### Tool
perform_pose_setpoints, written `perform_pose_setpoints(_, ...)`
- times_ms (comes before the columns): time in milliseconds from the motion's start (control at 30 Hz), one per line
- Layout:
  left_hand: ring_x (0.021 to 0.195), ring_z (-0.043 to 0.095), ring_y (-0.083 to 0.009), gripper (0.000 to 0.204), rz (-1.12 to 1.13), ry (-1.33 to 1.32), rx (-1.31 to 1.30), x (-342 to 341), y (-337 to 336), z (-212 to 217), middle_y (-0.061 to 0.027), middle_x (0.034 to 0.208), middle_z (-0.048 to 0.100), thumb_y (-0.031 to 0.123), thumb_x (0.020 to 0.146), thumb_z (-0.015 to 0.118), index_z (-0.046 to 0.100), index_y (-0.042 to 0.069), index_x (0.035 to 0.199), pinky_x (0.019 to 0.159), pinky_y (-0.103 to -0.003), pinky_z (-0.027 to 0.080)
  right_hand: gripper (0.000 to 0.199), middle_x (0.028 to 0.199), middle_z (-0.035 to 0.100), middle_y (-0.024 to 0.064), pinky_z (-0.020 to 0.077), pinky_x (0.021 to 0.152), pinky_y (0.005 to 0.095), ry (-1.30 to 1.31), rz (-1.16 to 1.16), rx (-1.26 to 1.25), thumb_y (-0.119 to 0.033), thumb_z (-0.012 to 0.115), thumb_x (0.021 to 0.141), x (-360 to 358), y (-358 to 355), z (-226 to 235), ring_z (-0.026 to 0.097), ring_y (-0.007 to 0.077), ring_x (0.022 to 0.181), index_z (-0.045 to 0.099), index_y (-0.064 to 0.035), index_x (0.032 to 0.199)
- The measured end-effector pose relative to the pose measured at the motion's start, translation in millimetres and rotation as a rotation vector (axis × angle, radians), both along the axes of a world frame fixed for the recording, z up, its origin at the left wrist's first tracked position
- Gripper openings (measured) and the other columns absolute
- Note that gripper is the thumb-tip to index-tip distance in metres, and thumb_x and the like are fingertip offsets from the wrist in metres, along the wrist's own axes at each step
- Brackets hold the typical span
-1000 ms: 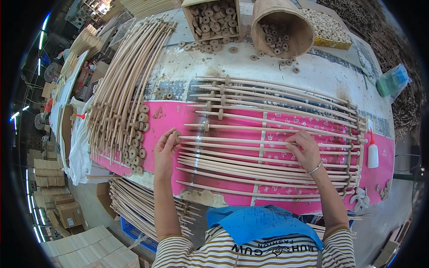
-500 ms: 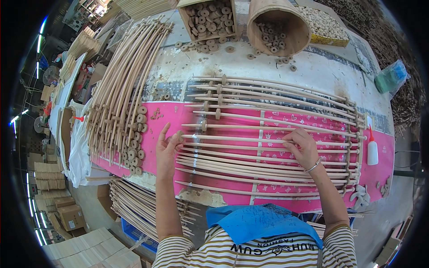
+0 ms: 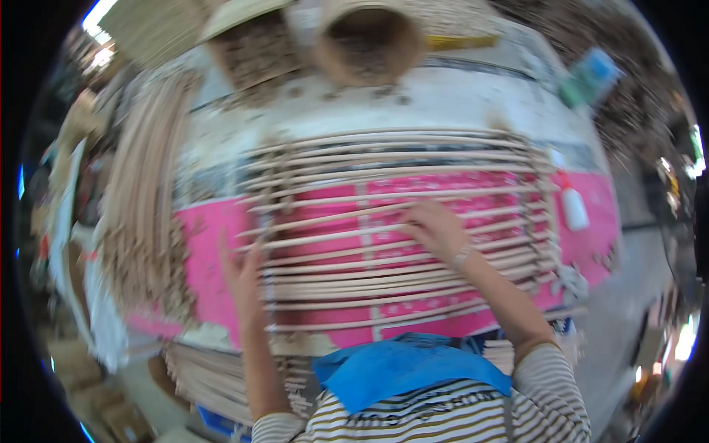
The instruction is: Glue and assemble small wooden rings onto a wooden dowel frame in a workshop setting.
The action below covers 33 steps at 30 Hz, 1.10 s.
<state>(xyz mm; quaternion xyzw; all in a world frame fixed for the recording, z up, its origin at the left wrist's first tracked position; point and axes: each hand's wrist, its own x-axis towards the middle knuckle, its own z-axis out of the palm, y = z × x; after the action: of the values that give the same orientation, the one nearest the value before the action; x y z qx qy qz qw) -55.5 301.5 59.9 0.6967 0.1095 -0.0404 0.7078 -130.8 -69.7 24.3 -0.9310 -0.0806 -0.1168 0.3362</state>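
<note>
Dark shirt lettering (image 3: 464, 399), blurred; right hand (image 3: 437, 229) pinching wooden rod (image 3: 325, 237).

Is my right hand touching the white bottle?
No, the right hand is at the rods, and the bottle is apart from it, farther to the right.

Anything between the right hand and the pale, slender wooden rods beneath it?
Nothing visible: the bare right hand is right at the pale, slender wooden rods, its fingertips apparently touching one above the flat pink sheet. Motion blur hides finer detail.
</note>
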Motion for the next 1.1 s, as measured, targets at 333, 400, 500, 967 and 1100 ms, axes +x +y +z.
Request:
perform_pose_setpoints(333, 0.079, 0.06, -0.0072, 0.077, 0.026, -0.001, 0.157, 8, -3, -3, 0.0016, 0.09, 0.065, 0.014, 0.1, 0.075, 0.036, 0.014, 0.167, 0.077, -0.024, 0.05, 0.014, 0.101, 0.071, 0.0075, 0.0549, 0.086, 0.041, -0.024, -0.009, 0.044, -0.021, 0.074, 0.095, 6, 1, -4, 0.067, 0.03, 0.095, 0.071, -0.0081, 0.099)
perform_pose_setpoints(400, 0.078, 0.06, -0.0069, 0.077, 0.017, 0.001, 0.163, 9, -1, -2, 0.0013, 0.09, 0.065, 0.015, 0.1, 0.076, 0.037, 0.014, 0.166, 0.077, -0.024, 0.05, 0.015, 0.101, 0.071, 0.0075, 0.0552, 0.086, 0.0409, -0.052, -0.001, 0.065, -0.021, 0.074, 0.094, 7, 1, -3, 0.068, 0.0299, 0.096, 0.071, -0.008, 0.1)
perform_pose_setpoints(500, 0.077, 0.06, -0.0071, 0.075, 0.034, -0.005, 0.172, 7, 0, -1, 0.0011, 0.091, 0.066, 0.015, 0.101, 0.074, 0.036, 0.014, 0.166, 0.075, -0.024, 0.05, 0.016, 0.103, 0.071, 0.0073, 0.0558, 0.087, 0.0409, 0.029, -0.013, 0.128, -0.021, 0.076, 0.092, 8, 2, 0, 0.068, 0.0297, 0.098, 0.07, -0.0086, 0.101)
perform_pose_setpoints(967, 0.101, 0.063, -0.0264, 0.042, -0.287, -0.563, 1.03, 3, 28, 10, -0.0063, 0.107, 0.064, 0.009, 0.083, 0.083, 0.076, 0.014, 0.124, 0.083, -0.04, 0.052, 0.016, 0.092, 0.066, 0.0097, 0.0529, 0.079, 0.0401, 0.05, 0.006, 0.117, -0.01, 0.081, 0.085, 3, 2, 7, 0.064, 0.029, 0.09, 0.071, -0.0044, 0.096)
perform_pose_setpoints(1100, 0.1, 0.063, -0.0266, 0.044, -0.335, -0.56, 1.062, 7, 31, 2, -0.0053, 0.109, 0.063, 0.008, 0.08, 0.083, 0.076, 0.016, 0.123, 0.083, -0.04, 0.052, 0.016, 0.092, 0.065, 0.0098, 0.0526, 0.08, 0.0405, 0.054, 0.013, 0.105, -0.011, 0.081, 0.086, 6, 4, 10, 0.064, 0.0296, 0.091, 0.071, -0.0044, 0.097)
